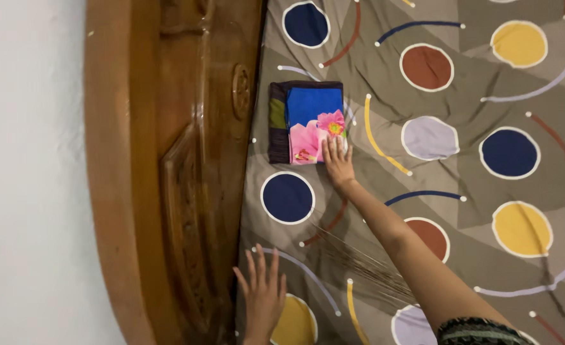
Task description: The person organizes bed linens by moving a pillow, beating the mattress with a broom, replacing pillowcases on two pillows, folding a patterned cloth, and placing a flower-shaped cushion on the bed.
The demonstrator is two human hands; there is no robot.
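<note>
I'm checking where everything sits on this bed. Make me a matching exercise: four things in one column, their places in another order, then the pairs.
Things:
1. right hand
2. left hand
3. folded cloth
4. headboard

Places:
A. against the white wall
B. flat on the sheet by a yellow circle
C. on the sheet next to the headboard
D. fingertips on the folded cloth's edge

Pairs: 1-D, 2-B, 3-C, 4-A

left hand (263, 297): flat, fingers spread, palm down | right hand (338, 163): arm extended, fingers together, pressing flat
</note>
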